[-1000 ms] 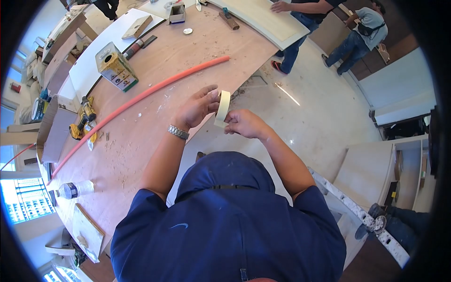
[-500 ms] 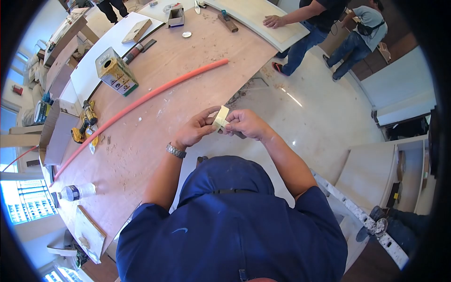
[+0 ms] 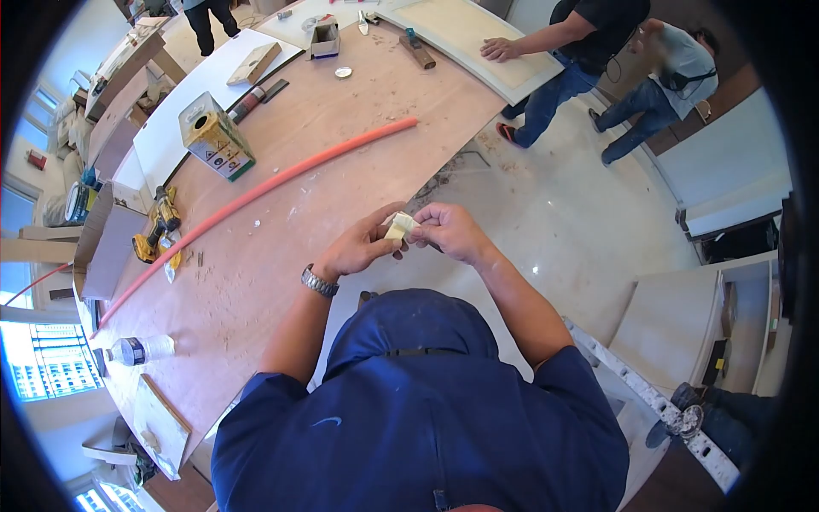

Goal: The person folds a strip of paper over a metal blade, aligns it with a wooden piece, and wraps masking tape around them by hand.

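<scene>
A small pale-yellow strip, like folded paper or tape (image 3: pixel 399 227), is pinched between my two hands beyond my cap. My left hand (image 3: pixel 357 243), with a metal watch at the wrist, grips it from the left with thumb and fingers. On the other side, my right hand (image 3: pixel 454 232) has its fingertips closed on the strip's right end. Something dark shows beneath the right fingers, too small to identify. Both hands are held up near the edge of the wooden work table (image 3: pixel 281 290).
An orange-red tube (image 3: pixel 281 179) curves across the table. A metal can (image 3: pixel 215 141), a yellow cordless drill (image 3: pixel 159 224) and a plastic bottle (image 3: pixel 141 349) stand or lie there. At the back, a co-worker's hand (image 3: pixel 501 49) rests on a pale panel (image 3: pixel 469 34).
The strip has tilted and shows less length above my fingers than before. My hands stay close together. The co-worker at the far right has raised an arm.
</scene>
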The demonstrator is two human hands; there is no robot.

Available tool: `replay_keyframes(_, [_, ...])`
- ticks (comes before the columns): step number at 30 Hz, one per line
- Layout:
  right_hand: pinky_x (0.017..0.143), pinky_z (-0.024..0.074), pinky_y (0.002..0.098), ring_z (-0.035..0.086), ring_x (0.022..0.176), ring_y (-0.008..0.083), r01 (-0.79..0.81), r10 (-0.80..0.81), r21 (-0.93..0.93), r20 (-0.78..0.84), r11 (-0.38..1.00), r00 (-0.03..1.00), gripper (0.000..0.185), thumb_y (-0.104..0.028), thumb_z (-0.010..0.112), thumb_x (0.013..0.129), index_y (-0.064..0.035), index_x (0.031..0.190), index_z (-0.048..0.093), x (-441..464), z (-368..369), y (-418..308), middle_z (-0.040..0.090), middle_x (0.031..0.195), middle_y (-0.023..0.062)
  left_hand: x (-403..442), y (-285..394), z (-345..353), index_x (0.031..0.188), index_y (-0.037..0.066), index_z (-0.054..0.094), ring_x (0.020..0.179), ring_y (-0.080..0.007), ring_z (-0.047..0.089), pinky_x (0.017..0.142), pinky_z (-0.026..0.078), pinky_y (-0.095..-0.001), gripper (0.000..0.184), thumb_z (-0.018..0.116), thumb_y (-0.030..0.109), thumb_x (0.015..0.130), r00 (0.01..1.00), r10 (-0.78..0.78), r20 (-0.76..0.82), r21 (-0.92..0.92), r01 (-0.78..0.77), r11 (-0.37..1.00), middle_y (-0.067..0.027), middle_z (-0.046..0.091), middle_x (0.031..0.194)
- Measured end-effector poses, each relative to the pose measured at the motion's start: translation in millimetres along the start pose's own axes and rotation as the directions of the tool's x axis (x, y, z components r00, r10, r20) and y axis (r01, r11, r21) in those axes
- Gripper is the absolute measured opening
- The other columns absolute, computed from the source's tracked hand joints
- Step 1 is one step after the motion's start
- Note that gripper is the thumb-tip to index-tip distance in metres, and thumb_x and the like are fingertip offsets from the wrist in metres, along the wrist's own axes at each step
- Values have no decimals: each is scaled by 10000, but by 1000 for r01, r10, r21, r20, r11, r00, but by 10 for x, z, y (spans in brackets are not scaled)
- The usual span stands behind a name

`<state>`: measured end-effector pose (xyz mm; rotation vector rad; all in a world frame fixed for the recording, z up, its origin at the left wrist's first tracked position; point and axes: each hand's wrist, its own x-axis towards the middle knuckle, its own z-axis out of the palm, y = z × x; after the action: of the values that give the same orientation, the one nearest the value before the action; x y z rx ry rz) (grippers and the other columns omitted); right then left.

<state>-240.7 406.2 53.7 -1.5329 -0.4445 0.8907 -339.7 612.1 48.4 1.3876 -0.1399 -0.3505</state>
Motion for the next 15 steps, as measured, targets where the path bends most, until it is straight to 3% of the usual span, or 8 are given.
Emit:
replay_keyframes(2, [698,529,261,661,759,135,20,-20,-11,-7,1000,1000,167,-53,652,906,44,1035,609,-15,16,-70,711,866,119,75,23,-10,1458,14,359,942,-175,639,846,516,-342,554,578,104,957,999,44,-4,-28,-44,999,-118,662,1081])
replay_keyframes(5, [698,530,259,663,761,135,50,-54,-105,-37,993,998,166,-60,650,912,43,1035,609,-46,22,-229,714,873,125,96,149,4,1311,-2,553,797,-99,573,760,468,-265,386,609,141,957,990,-3,-139,77,13,997,-60,647,1067])
replay_keyframes(8, [703,532,261,664,762,132,67,-79,-172,-62,983,995,161,-60,641,917,41,1038,607,-61,12,-312,718,879,128,174,104,-15,1181,-5,653,794,-80,544,717,445,-253,285,639,161,949,960,83,-269,11,-83,996,-39,636,1046])
replay_keyframes(11, [710,534,264,663,759,130,91,-105,-159,-84,983,991,158,-61,637,919,42,1035,608,-49,-4,-349,719,878,126,227,206,-21,1139,-3,670,870,-100,554,746,449,-251,258,650,166,945,933,213,-291,208,-156,966,-24,618,1010])
replay_keyframes(15, [722,538,268,680,803,140,107,-133,-227,-106,968,985,159,-60,634,920,42,1039,606,-55,-1,-421,719,874,125,264,381,17,1026,-2,688,881,-108,533,754,446,-259,182,669,147,922,907,264,-328,385,-127,914,-15,559,968])
